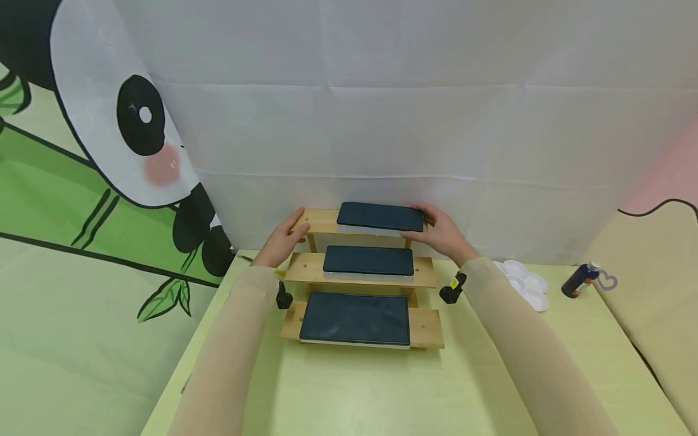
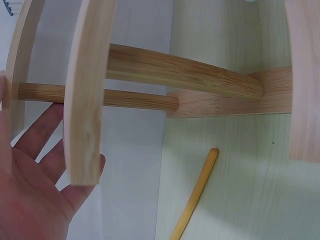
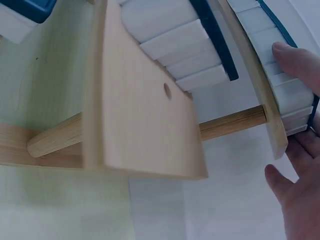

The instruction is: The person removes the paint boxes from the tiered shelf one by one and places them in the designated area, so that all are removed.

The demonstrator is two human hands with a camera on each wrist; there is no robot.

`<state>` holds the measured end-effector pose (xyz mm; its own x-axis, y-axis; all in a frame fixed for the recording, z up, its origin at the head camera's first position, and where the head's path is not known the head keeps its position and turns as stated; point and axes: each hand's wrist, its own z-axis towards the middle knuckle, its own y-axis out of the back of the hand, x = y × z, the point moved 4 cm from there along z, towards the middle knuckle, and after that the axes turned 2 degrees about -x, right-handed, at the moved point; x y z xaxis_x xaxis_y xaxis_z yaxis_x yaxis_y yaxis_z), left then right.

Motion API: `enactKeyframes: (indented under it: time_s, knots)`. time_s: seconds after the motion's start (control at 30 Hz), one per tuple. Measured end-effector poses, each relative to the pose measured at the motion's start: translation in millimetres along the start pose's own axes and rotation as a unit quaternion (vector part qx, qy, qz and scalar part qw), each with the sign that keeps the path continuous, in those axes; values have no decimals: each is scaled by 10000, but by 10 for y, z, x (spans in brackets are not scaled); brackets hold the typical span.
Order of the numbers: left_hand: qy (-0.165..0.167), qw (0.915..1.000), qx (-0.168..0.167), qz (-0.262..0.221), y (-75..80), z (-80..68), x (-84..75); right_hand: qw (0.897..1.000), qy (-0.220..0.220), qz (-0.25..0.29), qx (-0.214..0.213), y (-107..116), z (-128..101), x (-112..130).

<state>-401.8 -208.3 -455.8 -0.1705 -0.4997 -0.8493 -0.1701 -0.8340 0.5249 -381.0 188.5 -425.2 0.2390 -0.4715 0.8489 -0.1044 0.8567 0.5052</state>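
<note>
A three-step wooden stand [image 1: 427, 327] stands on the table near the back wall. My left hand [image 1: 277, 243] grips the left end of its top board; in the left wrist view the fingers reach beneath that board. On the top step lies a paint box [image 1: 380, 215] with a dark blue lid and white, block-like sides. My right hand [image 1: 443, 235] holds this box by its right end, thumb at the front and fingers behind. A second paint box [image 1: 368, 260] lies on the middle step and a larger one [image 1: 354, 318] on the bottom step.
To the right are a white flower-shaped palette [image 1: 537, 283], a dark bottle [image 1: 579, 281] with a white cap, and a purple heart-shaped loop [image 1: 608, 280]. A slim yellow stick [image 2: 195, 195] lies beside the stand's left side. Printed cloth hangs behind the table.
</note>
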Motion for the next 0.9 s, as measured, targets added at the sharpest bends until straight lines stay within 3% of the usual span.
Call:
enactKeyframes:
  time_s: [0.13, 0.23, 0.37, 0.47, 0.9]
  knots:
    - [-28, 10000, 89, -24, 18, -127, -239, 9997, 9, 159, -174, 32, -63, -35]
    - [-25, 9999, 111, -105, 11, -161, -307, 9993, 41, 284, -258, 45, -85, -56]
    - [-50, 9998, 15, -179, -17, -27, -68, 9988, 105, 376, -308, 49, -100, -77]
    - [-120, 9998, 33, -182, -14, -1, 17, 9982, 145, 453, -360, 39, -153, -73]
    - [-195, 9994, 187, -196, 23, -67, 68, 9948, 36, 716, -725, 1, -425, -9]
